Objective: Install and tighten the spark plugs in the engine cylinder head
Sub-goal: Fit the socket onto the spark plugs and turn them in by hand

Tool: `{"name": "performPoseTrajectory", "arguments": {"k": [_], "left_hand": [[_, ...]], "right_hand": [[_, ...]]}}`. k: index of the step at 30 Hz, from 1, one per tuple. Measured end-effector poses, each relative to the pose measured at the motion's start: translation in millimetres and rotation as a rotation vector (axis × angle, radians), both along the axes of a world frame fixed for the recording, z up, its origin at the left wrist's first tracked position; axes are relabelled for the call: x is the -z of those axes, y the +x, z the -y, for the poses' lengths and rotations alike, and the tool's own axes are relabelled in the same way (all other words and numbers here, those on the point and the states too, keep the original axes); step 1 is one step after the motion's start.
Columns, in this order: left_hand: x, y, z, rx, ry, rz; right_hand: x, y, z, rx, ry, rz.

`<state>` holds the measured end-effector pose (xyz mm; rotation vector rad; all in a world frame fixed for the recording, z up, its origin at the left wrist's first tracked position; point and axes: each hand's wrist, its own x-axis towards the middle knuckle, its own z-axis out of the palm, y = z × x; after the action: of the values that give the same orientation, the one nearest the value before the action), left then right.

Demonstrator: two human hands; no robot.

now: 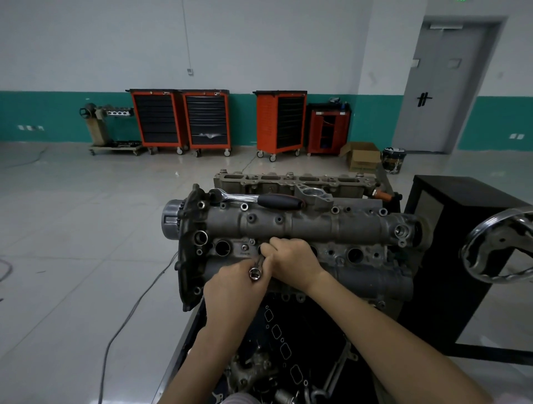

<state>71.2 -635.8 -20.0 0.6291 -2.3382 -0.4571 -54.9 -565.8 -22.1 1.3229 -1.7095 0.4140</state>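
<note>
No legible text, labels or numbers; green sign [461, 1] above door [444, 86] cropped, unreadable.

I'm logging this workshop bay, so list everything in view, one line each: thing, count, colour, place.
cylinder head: 1, grey metal, centre, on a stand
spark plug holes: 2 plainly open, dark, along the head's middle row; others behind the hands
socket extension: 1, chrome, held over the second hole
ratchet: 1, chrome with black handle, lying on the head's far edge
second casting: 1, tan-grey, behind the head
handwheel: 1, chrome, right edge
black cabinet: 1, right of the head
tool carts: 4, orange and black, along the far wall
cardboard box: 1, brown, open, by the door
bucket: 1, dark, beside the box
door: 1, grey, far right
left hand: grips the extension
right hand: pinches its lower end at the hole
</note>
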Motion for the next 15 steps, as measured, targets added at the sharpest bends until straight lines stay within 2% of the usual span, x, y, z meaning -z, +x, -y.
{"name": "performPoseTrajectory", "arguments": {"k": [4,7,15], "left_hand": [[-1.6,-0.1,-3.7,-0.025,-0.017,-0.035],[-2.9,-0.6,-3.6,-0.006,0.049,-0.029],[-0.9,2.4,-0.2,0.185,0.174,-0.055]], "right_hand": [[-0.5,1.6,-1.1,-0.054,-0.012,0.026],[-1.9,1.1,-4.3,-0.141,0.017,0.049],[-0.4,-0.9,-6.7,-0.175,0.047,0.065]]}}
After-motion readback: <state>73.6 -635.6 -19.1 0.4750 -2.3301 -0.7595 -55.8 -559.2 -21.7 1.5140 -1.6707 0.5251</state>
